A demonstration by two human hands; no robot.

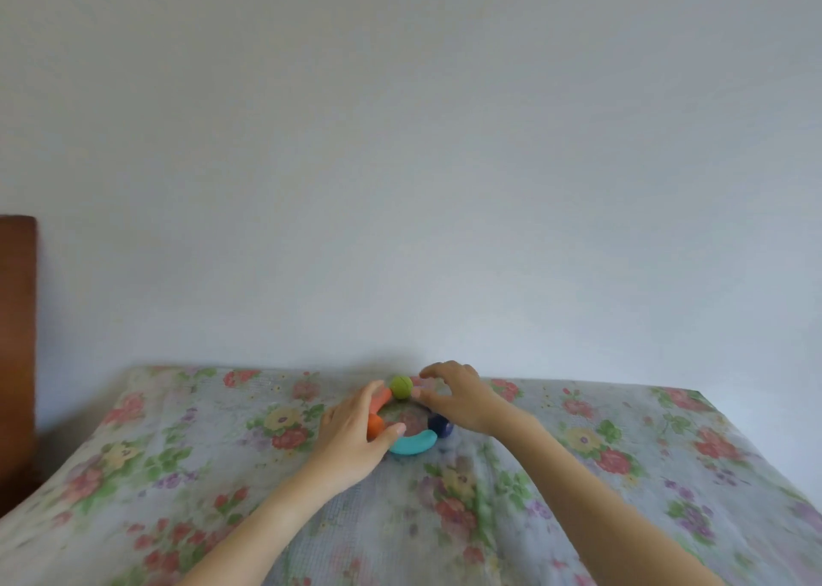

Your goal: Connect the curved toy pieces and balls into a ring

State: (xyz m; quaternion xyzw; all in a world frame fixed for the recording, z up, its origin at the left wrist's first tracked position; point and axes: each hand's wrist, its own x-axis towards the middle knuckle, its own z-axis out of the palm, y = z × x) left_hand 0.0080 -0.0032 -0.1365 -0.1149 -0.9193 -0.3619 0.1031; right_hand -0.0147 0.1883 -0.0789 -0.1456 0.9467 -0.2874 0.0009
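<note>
Because the near-closed ring of colourful curved plastic pieces and balls (411,441), low in the frame's centre, rests on a soft floral bedspread (622,452), the left hand (356,430) cupping its orange side and the right hand's (458,401) spread fingers (433,370) by the ribbed green ball (400,386) could pop joints apart.

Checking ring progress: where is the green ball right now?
In the head view, the green ball sits at the ring's far side, between the left hand and right hand, near the wall.

Left hand (356,430) cupping orange piece (376,423); right hand (453,396) hovering by green ball (401,386); ring (411,443) lying near bed's (622,474) far edge.
</note>
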